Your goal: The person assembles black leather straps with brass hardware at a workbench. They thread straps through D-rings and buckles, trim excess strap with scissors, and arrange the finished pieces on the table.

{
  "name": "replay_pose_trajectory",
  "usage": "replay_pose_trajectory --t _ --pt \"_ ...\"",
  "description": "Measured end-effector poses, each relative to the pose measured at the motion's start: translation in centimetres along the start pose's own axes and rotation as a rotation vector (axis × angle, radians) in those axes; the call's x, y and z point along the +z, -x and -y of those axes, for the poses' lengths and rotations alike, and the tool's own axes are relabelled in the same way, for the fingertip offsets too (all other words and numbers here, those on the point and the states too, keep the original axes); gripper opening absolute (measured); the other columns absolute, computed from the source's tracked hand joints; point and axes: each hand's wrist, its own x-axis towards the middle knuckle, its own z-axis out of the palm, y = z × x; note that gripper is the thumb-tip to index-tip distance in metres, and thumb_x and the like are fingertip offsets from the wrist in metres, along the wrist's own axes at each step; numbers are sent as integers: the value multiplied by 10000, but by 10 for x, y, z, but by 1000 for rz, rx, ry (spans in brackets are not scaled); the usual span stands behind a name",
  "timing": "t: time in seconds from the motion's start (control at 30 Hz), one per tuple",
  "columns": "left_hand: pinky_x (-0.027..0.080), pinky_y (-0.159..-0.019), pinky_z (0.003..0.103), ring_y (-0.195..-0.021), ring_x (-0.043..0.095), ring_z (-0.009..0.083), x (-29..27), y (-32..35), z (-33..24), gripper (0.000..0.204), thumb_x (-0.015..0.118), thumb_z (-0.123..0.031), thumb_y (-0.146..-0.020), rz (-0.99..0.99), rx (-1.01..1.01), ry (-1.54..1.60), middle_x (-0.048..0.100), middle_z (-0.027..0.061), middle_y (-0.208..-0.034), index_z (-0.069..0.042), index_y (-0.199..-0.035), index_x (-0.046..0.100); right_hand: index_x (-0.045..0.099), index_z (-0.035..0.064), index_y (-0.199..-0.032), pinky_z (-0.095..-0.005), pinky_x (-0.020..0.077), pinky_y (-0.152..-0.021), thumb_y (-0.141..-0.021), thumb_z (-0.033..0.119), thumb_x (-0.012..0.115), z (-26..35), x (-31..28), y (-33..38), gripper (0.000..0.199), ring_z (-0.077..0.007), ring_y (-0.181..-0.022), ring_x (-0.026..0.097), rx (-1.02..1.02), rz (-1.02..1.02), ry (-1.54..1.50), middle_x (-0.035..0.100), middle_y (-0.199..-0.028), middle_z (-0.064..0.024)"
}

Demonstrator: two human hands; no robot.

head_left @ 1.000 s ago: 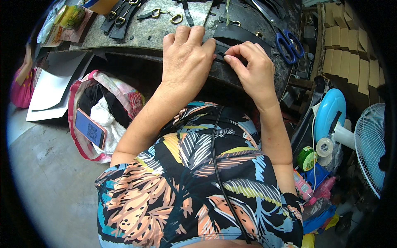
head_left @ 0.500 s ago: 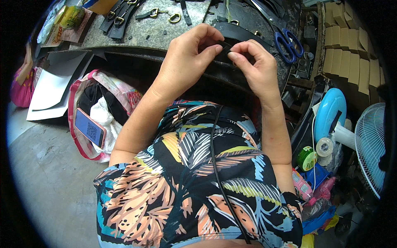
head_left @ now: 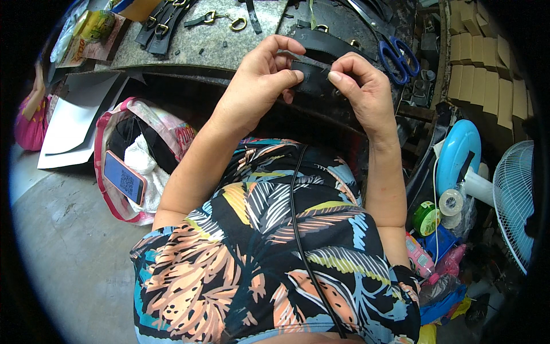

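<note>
A black leather strap (head_left: pixel 316 79) is stretched between my two hands just over the near edge of the workbench. My left hand (head_left: pixel 264 74) grips its left part, thumb on top and fingers behind. At the right end, thumb and forefinger of my right hand (head_left: pixel 364 86) are pinched together on the strap; whether a smaller piece sits in that pinch is hidden. Right behind lies another black leather piece (head_left: pixel 338 43) with brass-coloured rings. Blue-handled scissors (head_left: pixel 399 60) rest to the right of my right hand.
On the bench's left lie black straps with buckles (head_left: pixel 163 31) and a short strap with a brass clasp and ring (head_left: pixel 223 20). An open bag (head_left: pixel 106 166) holding a phone (head_left: pixel 125 178) stands at left. A fan (head_left: pixel 513 200) and small cardboard boxes (head_left: pixel 478 80) are at right.
My hands have drawn apart, the right one moving slightly rightward. More of the black strap now shows between them, its face turned up.
</note>
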Motion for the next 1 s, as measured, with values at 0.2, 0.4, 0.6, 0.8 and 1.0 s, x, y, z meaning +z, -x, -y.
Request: replay_pose_trajectory --t 0.2,0.4,0.6,0.8,1.0 --pt "494 -635 213 -761 581 54 1 1 1 320 641 -10 -928 5 -2 -48 602 5 -945 -38 -1232 548 665 2 -879 -230 433 -657 -908 103 738 -3 4 -1 129 -75 -734 537 -90 48 279 580 -842 3" --pt "501 -653 210 -785 576 48 2 2 3 320 700 -50 -922 3 43 -103 591 -6 -950 -39 -1218 577 703 59 -856 -342 503 -683 -815 252 797 1 11 -1 218 -205 -767 632 -153 -34 474 641 -812 -43" --pt "507 -664 213 -799 581 56 2 1 4 292 717 -54 -919 -12 75 -120 582 -11 -944 -38 -1192 616 728 65 -912 -345 524 -706 -803 274 798 2 14 -2 246 -237 -809 660 -172 -96 443 676 -866 -46" --pt "513 -674 204 -834 595 54 1 3 -1 319 711 -21 -916 -28 96 -225 595 -6 -949 -29 -1222 623 734 48 -928 -357 527 -715 -840 281 781 -3 8 -4 253 -261 -823 677 -210 0 522 684 -865 -66" --pt "554 -659 222 -830 622 60 8 3 2 304 695 -3 -926 -61 166 -260 629 18 -950 -14 -1220 615 690 -21 -924 -269 445 -613 -911 161 748 -7 6 -3 192 -132 -710 575 -159 69 353 585 -831 -39"
